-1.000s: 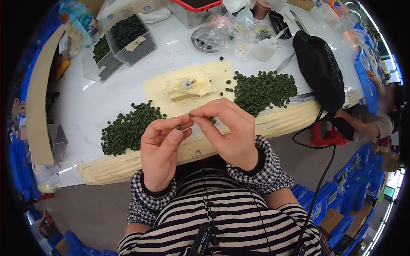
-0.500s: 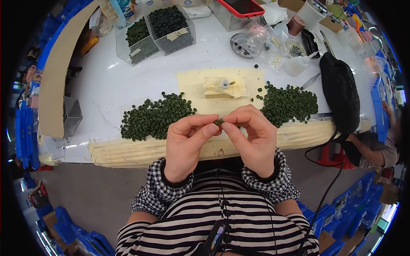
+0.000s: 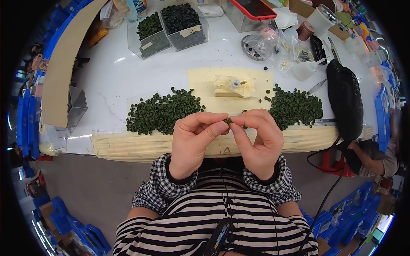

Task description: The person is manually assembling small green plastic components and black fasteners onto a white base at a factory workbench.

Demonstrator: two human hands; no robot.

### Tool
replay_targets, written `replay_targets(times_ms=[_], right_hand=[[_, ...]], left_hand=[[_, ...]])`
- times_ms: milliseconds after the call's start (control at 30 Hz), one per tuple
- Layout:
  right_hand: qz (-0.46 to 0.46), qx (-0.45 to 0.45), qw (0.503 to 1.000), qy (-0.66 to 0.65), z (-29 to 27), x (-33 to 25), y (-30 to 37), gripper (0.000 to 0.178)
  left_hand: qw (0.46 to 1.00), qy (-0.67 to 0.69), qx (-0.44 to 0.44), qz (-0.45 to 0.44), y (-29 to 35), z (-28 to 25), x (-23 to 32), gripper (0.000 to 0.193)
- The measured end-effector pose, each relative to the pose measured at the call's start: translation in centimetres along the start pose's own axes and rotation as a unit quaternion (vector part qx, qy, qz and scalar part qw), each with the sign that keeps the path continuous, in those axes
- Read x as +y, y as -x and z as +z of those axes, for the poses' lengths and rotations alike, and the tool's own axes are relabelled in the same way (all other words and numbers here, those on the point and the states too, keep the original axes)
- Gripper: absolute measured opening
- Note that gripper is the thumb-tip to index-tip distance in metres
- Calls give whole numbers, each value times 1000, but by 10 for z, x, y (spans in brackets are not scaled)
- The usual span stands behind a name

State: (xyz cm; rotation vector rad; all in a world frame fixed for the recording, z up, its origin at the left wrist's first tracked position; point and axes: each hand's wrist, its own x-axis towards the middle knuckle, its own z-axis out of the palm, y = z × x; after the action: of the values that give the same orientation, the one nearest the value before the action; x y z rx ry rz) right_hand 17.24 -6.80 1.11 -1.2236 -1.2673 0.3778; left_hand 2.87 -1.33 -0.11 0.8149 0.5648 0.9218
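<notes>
My left hand and my right hand meet above the table's front edge. Between the thumb and forefinger of each is a small dark green round piece, mostly covered by the fingertips. Beyond my left hand spreads a heap of similar green cap-like pieces; a second heap lies past my right hand. Straight ahead, on a pale yellow sheet, a small block wrapped in yellowish tape carries a short upright peg.
Two clear bins of dark pieces stand at the back. A red-cased phone rests on a clear box. Plastic bags, tweezers and a black mesh-covered object are on the right. Cardboard borders the left.
The view has shifted, so the table things appear farther right. My hands remain fingertip to fingertip around the green piece, with a slight change in finger position.
</notes>
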Motion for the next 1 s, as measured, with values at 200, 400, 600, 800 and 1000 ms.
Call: replay_targets(times_ms=[200,400,600,800,1000], right_hand=[[-94,-14,993,66,-1,1,-1,23],[25,-52,996,-71,-5,3,0,25],[-5,-54,998,-37,-6,5,2,25],[6,-66,997,-36,-8,1,3,28],[41,-86,992,-88,-9,1,5,29]], left_hand=[[999,24,2,-26,-1,1,3,19],[970,-199,-15,135,-1,3,10,17],[983,-161,-3,86,0,6,13,20],[979,-164,-14,123,-3,0,6,17],[954,-246,-33,168,-4,-5,11,15]])
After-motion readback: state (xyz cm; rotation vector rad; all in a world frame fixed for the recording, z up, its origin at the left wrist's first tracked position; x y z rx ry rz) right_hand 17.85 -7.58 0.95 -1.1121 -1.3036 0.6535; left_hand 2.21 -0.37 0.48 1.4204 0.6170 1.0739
